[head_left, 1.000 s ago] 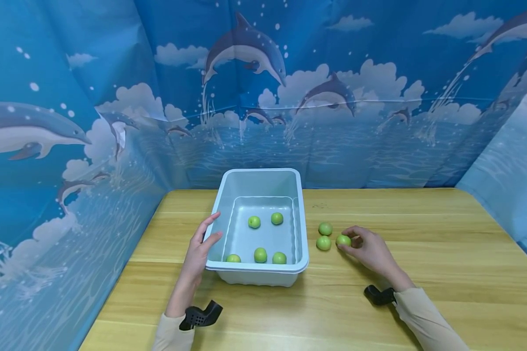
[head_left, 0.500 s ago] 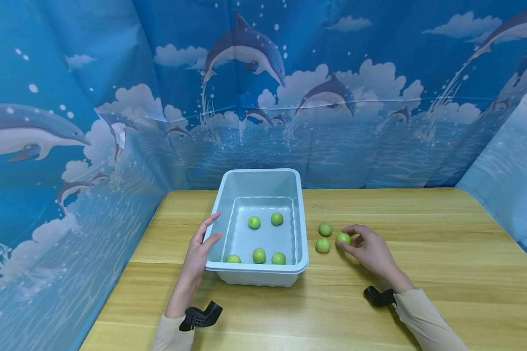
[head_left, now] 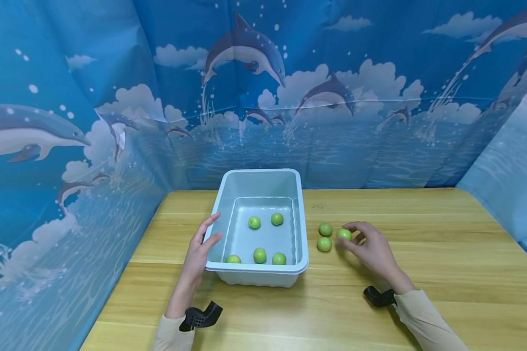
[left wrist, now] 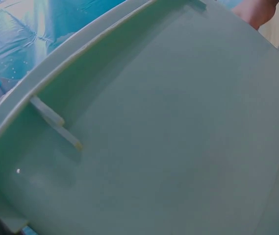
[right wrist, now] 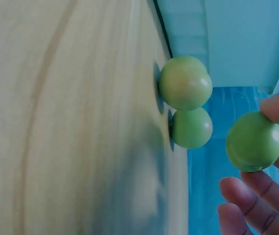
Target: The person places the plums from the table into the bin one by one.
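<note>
My right hand [head_left: 371, 248] pinches a small, smooth, round green fruit [right wrist: 253, 141] between thumb and fingertips, just above the table. Two more green fruits, one farther back [head_left: 325, 229] and one nearer [head_left: 324, 244], lie close together on the wood beside it. The pale blue-grey plastic bin [head_left: 304, 234] stands to their left, with several like fruits [head_left: 259, 255] on its floor. On the bin's left rim rests my left hand [head_left: 198, 253], thumb and forefinger extended over the edge. In the left wrist view the bin's outer wall [left wrist: 168, 122] fills most of the picture and hides the fingers.
A light wooden table [head_left: 443, 253] carries everything. Behind it and along the left side hangs a blue sheet [head_left: 334, 141] printed with dolphins and clouds. Black wrist cameras sit on the left sleeve [head_left: 202, 314] and right sleeve [head_left: 379, 296].
The right hand has lifted the pinched fruit slightly. The nearer fruit on the table has shifted a little. The left hand and the bin stay where they were.
</note>
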`<state>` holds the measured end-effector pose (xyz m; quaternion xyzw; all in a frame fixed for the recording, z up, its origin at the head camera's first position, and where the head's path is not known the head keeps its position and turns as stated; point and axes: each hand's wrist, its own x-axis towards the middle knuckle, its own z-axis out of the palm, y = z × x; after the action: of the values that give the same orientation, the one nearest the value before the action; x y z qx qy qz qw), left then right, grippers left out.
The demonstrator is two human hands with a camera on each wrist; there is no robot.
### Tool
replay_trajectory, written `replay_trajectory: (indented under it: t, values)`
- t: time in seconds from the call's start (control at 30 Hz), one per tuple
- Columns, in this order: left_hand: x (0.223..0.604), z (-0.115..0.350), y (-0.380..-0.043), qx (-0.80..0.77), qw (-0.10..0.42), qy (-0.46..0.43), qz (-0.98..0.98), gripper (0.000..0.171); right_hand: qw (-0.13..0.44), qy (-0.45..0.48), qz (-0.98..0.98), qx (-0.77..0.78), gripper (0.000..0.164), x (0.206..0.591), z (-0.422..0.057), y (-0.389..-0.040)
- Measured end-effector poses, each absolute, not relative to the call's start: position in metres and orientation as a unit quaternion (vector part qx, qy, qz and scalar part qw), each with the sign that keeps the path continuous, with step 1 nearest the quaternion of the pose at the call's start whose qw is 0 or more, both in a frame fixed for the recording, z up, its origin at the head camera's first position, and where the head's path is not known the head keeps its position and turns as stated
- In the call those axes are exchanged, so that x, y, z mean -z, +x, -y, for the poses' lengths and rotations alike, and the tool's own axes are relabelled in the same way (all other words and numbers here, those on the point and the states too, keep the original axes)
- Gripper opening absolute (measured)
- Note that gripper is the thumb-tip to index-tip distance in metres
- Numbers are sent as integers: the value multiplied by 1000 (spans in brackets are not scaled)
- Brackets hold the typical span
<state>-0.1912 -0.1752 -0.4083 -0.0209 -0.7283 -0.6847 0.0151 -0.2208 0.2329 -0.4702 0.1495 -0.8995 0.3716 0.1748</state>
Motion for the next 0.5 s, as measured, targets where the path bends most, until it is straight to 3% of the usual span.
replay_trajectory:
  t: [0.5]
  values:
    - [408,175,-190,683,14,-23,730,47,211,162,884,-385,30,453,-225,-216]
